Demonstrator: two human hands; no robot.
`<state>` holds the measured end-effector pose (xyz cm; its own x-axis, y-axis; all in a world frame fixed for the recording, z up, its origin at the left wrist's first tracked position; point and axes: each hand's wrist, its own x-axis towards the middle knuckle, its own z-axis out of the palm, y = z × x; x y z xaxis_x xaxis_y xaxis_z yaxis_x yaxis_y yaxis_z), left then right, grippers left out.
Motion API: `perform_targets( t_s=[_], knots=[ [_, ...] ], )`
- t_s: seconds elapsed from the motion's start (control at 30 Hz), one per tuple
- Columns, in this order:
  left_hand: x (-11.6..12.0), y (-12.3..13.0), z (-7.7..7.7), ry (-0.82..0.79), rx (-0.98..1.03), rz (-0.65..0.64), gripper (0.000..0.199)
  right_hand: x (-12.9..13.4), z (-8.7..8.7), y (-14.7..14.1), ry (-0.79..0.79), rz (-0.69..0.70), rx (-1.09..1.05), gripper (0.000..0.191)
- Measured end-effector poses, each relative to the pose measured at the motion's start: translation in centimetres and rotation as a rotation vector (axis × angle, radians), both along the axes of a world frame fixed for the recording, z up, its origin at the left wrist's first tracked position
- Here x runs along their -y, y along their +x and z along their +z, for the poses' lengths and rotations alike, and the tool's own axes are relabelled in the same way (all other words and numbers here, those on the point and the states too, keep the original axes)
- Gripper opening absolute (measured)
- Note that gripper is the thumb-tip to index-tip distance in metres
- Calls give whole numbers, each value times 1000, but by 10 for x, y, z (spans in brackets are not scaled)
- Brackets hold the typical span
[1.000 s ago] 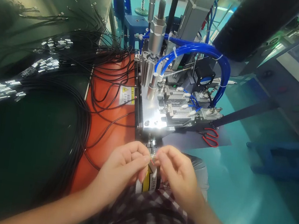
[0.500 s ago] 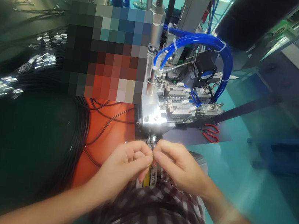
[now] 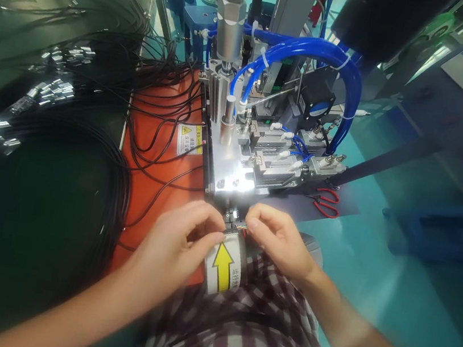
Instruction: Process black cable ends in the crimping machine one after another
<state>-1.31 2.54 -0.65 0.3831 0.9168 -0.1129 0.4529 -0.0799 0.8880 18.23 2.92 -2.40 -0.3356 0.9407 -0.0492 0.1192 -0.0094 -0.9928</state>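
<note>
My left hand (image 3: 186,236) is closed in a pinch, its thumb and forefinger on the dark end of a thin cable (image 3: 230,232). Fine coloured wires (image 3: 241,228) stick out from that end toward the right. My right hand (image 3: 278,237) pinches the wire tips between thumb and forefinger, its other fingers curled. Both hands hover just in front of the machine (image 3: 232,168), over a white label with a yellow arrow (image 3: 223,267). How the cable runs behind my left hand is hidden.
Black cables (image 3: 172,107) lie across the orange machine bed (image 3: 140,212) and hang coiled at the left. Shiny bundled ends (image 3: 57,91) lie among them. Blue air hoses (image 3: 318,48) arch over the metal fixture. Red-handled snips (image 3: 327,203) lie to the right.
My hands have drawn slightly apart, with the left moving left and the right rising a little. More of the yellow arrow and the coloured wires now shows between them.
</note>
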Motion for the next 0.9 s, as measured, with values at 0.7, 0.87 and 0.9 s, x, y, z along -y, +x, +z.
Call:
perform_targets(
  t_s=[0.7,0.87,0.9],
  knots=[
    [-9,-5,-35,755,-406,-224,32,-14,-41,-4,10,-99,-11,22],
    [-8,-5,-35,788,-441,-221,34,-13,-44,-6,11,-120,6,22],
    [-8,-5,-35,796,-444,-224,34,-13,-45,-6,12,-121,8,22]
  ],
)
